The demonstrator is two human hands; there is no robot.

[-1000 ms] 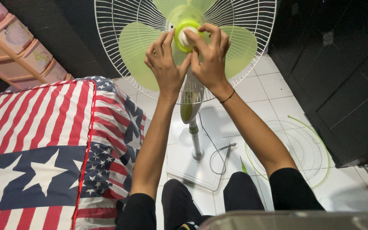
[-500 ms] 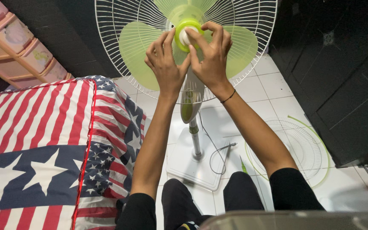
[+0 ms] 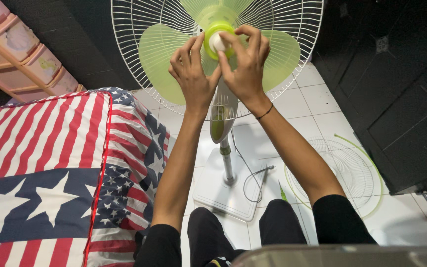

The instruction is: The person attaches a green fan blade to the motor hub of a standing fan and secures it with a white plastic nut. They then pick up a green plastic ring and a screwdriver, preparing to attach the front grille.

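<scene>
A standing fan faces me with its front grille off, its green blades (image 3: 156, 49) bare inside the white rear grille (image 3: 129, 20). At the hub a white cap (image 3: 217, 42) sits in a green ring. My right hand (image 3: 245, 64) has its fingers curled round that cap. My left hand (image 3: 191, 74) rests on the blades just left of the hub, thumb touching the green ring.
The fan's white base (image 3: 223, 190) and pole stand on a white tiled floor, its cord beside it. The removed front grille (image 3: 344, 170) lies on the floor at the right. A stars-and-stripes mattress (image 3: 40, 168) fills the left. Pink drawers (image 3: 11, 44) stand far left.
My right hand's fingers have shifted slightly round the hub cap. The left hand and the fan stay where they were.
</scene>
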